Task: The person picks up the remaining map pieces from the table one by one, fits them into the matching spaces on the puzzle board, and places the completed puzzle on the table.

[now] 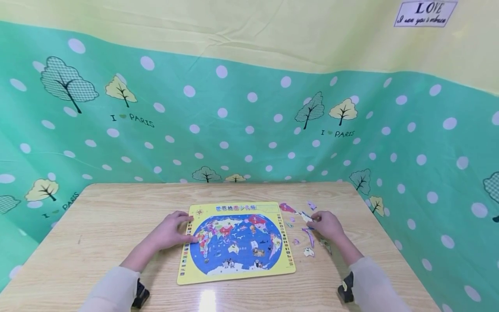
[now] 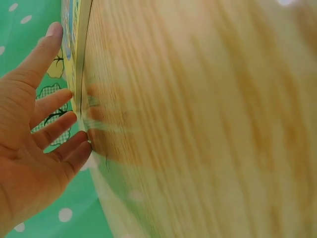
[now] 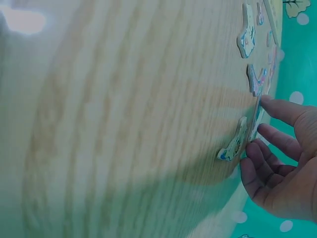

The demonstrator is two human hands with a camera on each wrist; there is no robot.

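Observation:
A yellow-bordered world map puzzle board [image 1: 238,278] lies flat on the table, its map mostly filled in. At its left edge is my left hand [image 1: 171,230], thumb over the map's side and the other fingers spread along the border. In the left wrist view the same hand [image 2: 34,134] has loosely extended fingers by the board's edge. To the right of the board, my right hand [image 1: 328,225] pinches a thin puzzle piece [image 1: 305,216] between thumb and fingers, low over the table. A pale piece [image 3: 234,145] lies close by that hand.
Several loose pieces are scattered right of the board, among them a red one [image 1: 287,208], a purple one [image 1: 309,237] and a white one [image 1: 309,252]. The wooden table [image 1: 117,203] meets a green dotted curtain [image 1: 249,143] at its back and sides.

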